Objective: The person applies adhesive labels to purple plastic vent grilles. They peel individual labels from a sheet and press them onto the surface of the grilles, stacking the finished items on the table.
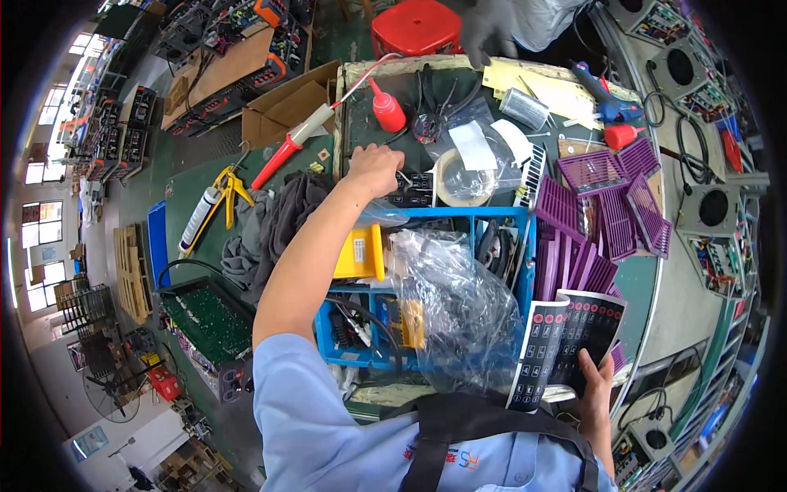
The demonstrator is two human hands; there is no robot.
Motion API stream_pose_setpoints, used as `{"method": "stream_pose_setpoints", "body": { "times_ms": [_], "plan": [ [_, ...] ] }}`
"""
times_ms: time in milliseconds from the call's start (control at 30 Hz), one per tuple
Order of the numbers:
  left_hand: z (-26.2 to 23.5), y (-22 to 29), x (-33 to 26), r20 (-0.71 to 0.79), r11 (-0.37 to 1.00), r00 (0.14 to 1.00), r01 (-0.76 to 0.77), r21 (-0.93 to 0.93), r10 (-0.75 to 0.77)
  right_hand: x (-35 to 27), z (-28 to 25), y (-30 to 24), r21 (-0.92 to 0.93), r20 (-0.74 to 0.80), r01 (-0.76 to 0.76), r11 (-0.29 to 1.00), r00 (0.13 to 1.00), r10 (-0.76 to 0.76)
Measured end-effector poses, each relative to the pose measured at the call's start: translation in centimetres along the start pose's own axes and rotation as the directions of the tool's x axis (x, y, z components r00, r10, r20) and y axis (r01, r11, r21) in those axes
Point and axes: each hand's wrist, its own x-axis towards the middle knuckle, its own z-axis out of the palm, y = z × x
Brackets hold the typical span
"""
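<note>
My left arm stretches across the bench, and my left hand (375,170) is closed, fingers curled downward beside a small black label sheet (416,190). What those fingertips hold, if anything, is hidden. Low on the right, my right hand (596,385) grips a curling sheet of black stickers (566,344) with rows of white symbols and red circles. A roll of tape (465,178) lies just right of the small label sheet. Below it stands a blue divided tray (530,246) with a crumpled clear plastic bag (459,303) and a yellow bin (354,256).
Purple slotted panels (594,172) are piled at the right. To the left lie a caulking gun (209,209), a red-and-white soldering iron (291,148) and grey cloths (279,221). A red bottle (387,111) stands farther back. Another person's grey-gloved hand (489,33) is at the far edge near a red stool (416,26).
</note>
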Motion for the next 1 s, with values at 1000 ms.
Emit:
{"method": "stream_pose_setpoints", "body": {
  "times_ms": [1000],
  "plan": [
    [-9.8, 3.3, -13.2, -0.389, 0.254, 0.919, -0.392, -0.884, 0.064, -3.2, -7.5, 1.6, 0.156, -0.168, 0.083, 0.984, 0.984, -0.056]
  ]
}}
